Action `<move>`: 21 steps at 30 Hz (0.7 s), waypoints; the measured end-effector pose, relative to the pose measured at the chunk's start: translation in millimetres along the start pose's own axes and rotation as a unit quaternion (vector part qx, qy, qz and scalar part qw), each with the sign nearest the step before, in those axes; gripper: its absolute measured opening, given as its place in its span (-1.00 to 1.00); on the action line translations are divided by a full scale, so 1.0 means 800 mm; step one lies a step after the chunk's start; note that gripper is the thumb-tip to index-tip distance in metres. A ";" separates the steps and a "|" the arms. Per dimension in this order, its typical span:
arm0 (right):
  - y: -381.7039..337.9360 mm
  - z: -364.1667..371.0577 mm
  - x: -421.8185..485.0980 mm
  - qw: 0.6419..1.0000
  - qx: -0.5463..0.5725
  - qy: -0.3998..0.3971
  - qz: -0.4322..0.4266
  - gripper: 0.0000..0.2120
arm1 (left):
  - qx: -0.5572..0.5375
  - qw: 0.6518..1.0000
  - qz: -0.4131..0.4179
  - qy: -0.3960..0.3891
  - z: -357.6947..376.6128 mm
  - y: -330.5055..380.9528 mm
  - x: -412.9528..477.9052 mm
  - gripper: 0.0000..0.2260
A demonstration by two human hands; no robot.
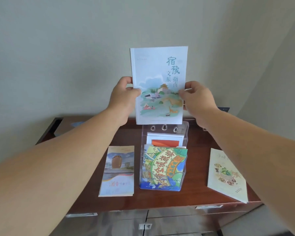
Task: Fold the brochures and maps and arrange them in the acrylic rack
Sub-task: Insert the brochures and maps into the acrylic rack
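Upright above the clear acrylic rack (163,132), a pale blue illustrated booklet (158,82) is pinched at each side edge by left hand (122,99) and right hand (197,101), probably to keep it square for the rack's rear pocket.

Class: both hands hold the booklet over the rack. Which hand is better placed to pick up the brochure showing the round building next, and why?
Left. The brochure lies left of the rack, on the side of the left hand; the right hand would likely have to cross the rack.
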State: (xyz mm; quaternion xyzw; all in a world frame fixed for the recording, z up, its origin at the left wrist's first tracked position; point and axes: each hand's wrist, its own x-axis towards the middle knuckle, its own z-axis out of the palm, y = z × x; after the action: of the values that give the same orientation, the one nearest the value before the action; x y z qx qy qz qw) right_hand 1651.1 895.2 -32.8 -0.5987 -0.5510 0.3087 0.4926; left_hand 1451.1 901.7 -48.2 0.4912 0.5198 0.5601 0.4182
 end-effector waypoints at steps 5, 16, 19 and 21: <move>0.022 -0.022 0.015 0.998 -0.049 0.029 -0.012 -0.92 | 0.091 0.996 0.023 0.009 0.034 -0.011 0.007 -0.86; 0.083 -0.014 0.030 0.991 -0.131 0.022 0.000 -0.90 | 0.183 0.983 0.000 0.024 0.051 -0.071 0.019 -0.95; 0.095 -0.009 0.032 0.986 -0.163 0.016 -0.004 -0.89 | 0.235 0.971 0.017 0.027 0.054 -0.083 0.022 -0.90; 0.102 -0.007 0.033 0.984 -0.178 0.014 -0.002 -0.89 | 0.292 0.956 0.028 0.023 0.055 -0.088 0.022 -0.91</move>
State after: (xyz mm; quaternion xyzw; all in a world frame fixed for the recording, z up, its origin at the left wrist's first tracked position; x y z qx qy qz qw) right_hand 1690.1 926.7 -102.3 -0.6802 -0.5915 0.1963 0.3860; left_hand 1488.8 934.1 -117.6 0.5932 0.6563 0.4067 0.2280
